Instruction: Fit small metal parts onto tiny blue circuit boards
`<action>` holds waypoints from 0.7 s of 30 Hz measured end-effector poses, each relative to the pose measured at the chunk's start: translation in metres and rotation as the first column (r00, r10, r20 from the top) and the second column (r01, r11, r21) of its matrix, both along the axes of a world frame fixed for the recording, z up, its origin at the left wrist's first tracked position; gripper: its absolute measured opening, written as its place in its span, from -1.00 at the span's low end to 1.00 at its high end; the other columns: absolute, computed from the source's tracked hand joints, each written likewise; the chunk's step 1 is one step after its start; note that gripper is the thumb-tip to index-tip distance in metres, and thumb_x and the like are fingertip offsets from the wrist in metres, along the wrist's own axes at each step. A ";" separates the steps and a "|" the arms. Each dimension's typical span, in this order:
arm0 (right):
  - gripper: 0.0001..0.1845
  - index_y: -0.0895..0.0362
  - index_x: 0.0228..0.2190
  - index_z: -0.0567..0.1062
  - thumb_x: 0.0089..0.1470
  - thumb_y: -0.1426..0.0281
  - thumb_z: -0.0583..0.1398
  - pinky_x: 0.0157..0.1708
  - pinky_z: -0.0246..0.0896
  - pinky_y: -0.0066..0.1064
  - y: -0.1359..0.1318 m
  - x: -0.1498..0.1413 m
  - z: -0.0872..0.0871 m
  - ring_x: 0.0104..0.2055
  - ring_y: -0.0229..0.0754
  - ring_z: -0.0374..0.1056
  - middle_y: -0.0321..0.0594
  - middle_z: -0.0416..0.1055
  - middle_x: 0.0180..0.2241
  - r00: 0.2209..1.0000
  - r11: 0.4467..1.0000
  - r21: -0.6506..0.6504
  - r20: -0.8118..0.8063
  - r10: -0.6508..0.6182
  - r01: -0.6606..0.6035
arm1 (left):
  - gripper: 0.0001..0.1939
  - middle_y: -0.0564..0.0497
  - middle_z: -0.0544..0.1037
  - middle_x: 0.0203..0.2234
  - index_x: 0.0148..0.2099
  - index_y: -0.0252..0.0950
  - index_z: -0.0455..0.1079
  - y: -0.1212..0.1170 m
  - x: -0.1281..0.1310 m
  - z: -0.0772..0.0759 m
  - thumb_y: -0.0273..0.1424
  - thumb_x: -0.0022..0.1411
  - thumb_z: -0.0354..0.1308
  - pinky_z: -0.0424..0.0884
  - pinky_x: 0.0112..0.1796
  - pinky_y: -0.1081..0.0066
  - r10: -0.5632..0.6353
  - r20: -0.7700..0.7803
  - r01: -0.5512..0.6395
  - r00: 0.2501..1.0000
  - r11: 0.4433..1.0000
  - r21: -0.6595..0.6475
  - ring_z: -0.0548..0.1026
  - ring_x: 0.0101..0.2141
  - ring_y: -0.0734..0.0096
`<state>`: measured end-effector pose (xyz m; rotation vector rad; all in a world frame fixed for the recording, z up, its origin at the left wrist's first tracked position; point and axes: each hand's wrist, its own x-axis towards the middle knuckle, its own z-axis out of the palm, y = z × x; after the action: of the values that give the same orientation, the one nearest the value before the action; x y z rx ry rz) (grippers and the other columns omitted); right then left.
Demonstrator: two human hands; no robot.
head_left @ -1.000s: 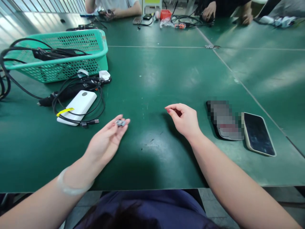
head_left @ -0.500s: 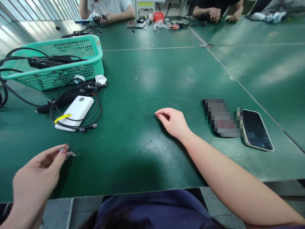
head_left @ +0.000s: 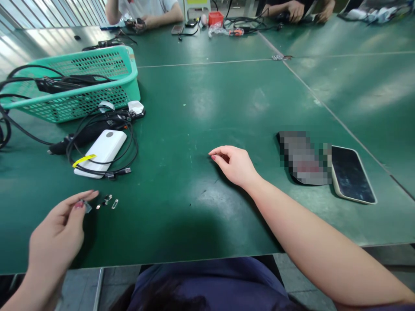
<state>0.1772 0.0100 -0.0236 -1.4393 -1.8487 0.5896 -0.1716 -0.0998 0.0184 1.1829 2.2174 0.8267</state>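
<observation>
My left hand (head_left: 60, 231) is near the front left of the green table (head_left: 155, 229). Its thumb and fingers are closed on a small clear piece (head_left: 87, 207), whose kind I cannot make out. Just right of those fingertips lie several tiny parts (head_left: 104, 201), some dark and some silvery, and a small clear rectangular piece (head_left: 115, 204). Mid-table, my right hand (head_left: 236, 166) rests with thumb and forefinger pinched together. Anything between these fingertips is too small or hidden to see.
A white power bank (head_left: 101, 151) lies with a coiled black cable, beside a green basket (head_left: 125, 93) of black cords. A phone (head_left: 352, 175) and a blurred dark object (head_left: 303, 160) lie at right. Across the table, two people's hands work near cables and a red box (head_left: 215, 18).
Several tiny parts now lie loose on the table beside my left hand, which has shifted slightly right. A clear piece stays in its fingers. My right hand has kept its pinch and place.
</observation>
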 end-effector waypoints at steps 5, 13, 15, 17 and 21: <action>-0.83 0.09 -0.33 0.59 0.09 0.41 0.17 -0.31 0.28 -0.36 0.000 0.000 0.001 -0.40 -0.25 0.38 -0.28 0.52 -0.44 1.000 1.000 -0.004 0.007 0.018 -0.018 | -0.80 0.13 0.54 -0.12 -0.11 -0.10 0.41 0.007 0.021 -0.003 -0.28 0.27 0.00 0.18 0.09 0.33 0.014 0.021 -0.016 1.000 0.993 0.118 0.38 0.03 0.27; -0.83 0.10 -0.34 0.59 0.09 0.39 0.18 -0.31 0.28 -0.36 0.000 0.000 -0.002 -0.41 -0.24 0.38 -0.28 0.53 -0.44 1.000 1.000 -0.016 -0.005 0.020 -0.020 | -0.74 -0.03 0.57 -0.26 -0.08 -0.23 0.42 0.069 0.117 -0.021 -0.27 0.28 0.01 0.26 -0.02 0.32 -0.524 0.279 0.460 0.805 0.848 0.263 0.45 -0.17 0.33; -0.84 0.08 -0.35 0.59 0.08 0.40 0.18 -0.30 0.28 -0.35 0.000 0.001 -0.002 -0.40 -0.23 0.39 -0.29 0.54 -0.42 1.000 1.000 -0.021 -0.011 0.009 -0.009 | -0.73 -0.03 0.57 -0.28 -0.05 -0.24 0.41 0.088 0.146 -0.023 -0.29 0.29 0.00 0.29 -0.06 0.32 -0.550 0.496 0.439 0.672 0.835 0.332 0.47 -0.20 0.36; -0.84 0.07 -0.36 0.59 0.09 0.41 0.18 -0.28 0.29 -0.34 0.000 0.002 -0.001 -0.38 -0.23 0.40 -0.29 0.55 -0.40 1.000 1.000 -0.023 -0.014 0.002 -0.002 | -0.77 -0.02 0.57 -0.28 -0.07 -0.24 0.41 0.101 0.167 -0.021 -0.32 0.29 0.01 0.26 0.00 0.32 -0.560 0.610 0.350 0.561 0.828 0.439 0.47 -0.15 0.38; -0.80 0.08 -0.34 0.59 0.09 0.50 0.15 -0.26 0.30 -0.35 -0.001 0.003 0.001 -0.36 -0.25 0.38 -0.27 0.53 -0.37 1.000 1.000 -0.026 0.012 -0.018 0.018 | -0.80 0.00 0.57 -0.25 -0.09 -0.21 0.41 0.107 0.178 -0.013 -0.34 0.30 0.02 0.27 0.01 0.35 -0.591 0.644 0.231 0.485 0.797 0.558 0.47 -0.13 0.41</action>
<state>0.1807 0.0089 -0.0225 -1.4775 -1.8421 0.5992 0.0067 0.0070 0.0056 1.1295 0.9540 1.3025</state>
